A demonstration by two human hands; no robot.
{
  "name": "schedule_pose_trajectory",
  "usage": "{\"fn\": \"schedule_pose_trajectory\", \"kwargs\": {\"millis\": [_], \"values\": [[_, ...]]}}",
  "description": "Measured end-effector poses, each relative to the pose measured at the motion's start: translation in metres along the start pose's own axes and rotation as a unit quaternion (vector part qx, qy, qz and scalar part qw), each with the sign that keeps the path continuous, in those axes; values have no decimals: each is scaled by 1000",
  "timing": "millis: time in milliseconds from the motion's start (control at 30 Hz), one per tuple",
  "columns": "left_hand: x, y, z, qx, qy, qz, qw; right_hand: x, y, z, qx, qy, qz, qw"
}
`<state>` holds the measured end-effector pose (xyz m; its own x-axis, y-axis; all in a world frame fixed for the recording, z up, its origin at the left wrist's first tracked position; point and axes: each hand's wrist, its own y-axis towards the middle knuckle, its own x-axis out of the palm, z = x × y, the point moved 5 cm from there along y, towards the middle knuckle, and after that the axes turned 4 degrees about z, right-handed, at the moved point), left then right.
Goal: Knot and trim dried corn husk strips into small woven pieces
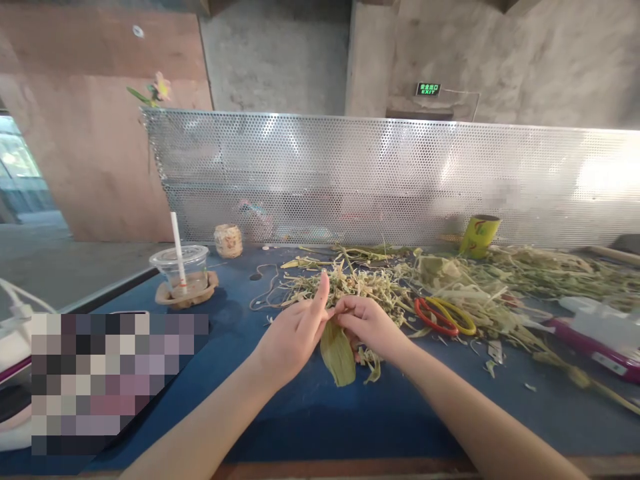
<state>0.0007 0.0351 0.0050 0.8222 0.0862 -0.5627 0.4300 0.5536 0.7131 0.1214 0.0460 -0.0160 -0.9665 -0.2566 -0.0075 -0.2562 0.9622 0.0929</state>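
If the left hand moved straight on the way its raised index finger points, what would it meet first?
Probably the pale heap of dried, shredded leaf strips just beyond the left hand; depth is unclear, so it may pass above them toward the perforated metal screen.

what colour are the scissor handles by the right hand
One red, one yellow on the scissors, lying just beyond the right hand; head view.
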Motion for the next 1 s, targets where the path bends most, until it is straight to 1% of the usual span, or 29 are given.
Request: {"fn": "schedule_pose_trajectory", "kwargs": {"millis": [67,167,233,333,400,467,533,633,700,767,867,933,1000], "values": [[0,-2,1,28,26,-8,999,0,0,1,10,41,-9,999],[0,-3,1,57,55,-19,997,2,-1,5,31,103,-42,993],[0,-3,1,66,60,-23,996,1,0,6,21,103,-54,993],[1,0,6,75,56,-37,995,-2,1,7,-7,84,-52,995],[1,2,8,64,30,-44,997,-4,2,7,-18,92,-54,994],[-1,4,8,25,-24,-34,999,-5,3,5,-31,94,-62,993],[-4,5,5,-34,-96,-18,995,-7,3,3,-45,79,-71,993],[-5,5,-5,-132,-211,-7,969,-11,3,-1,-65,31,-72,995],[-5,4,-9,-177,-259,-10,949,-12,2,-4,-80,-15,-70,994],[-5,4,-12,-205,-275,-9,939,-11,1,-7,-90,-64,-66,992],[-7,4,-15,-249,-279,7,927,-7,-1,-10,-94,-132,-57,985],[-6,4,-16,-268,-283,7,921,-6,-2,-11,-104,-188,-45,976],[-4,5,-16,-270,-291,-3,918,-6,-4,-13,-130,-248,-27,960]]}}
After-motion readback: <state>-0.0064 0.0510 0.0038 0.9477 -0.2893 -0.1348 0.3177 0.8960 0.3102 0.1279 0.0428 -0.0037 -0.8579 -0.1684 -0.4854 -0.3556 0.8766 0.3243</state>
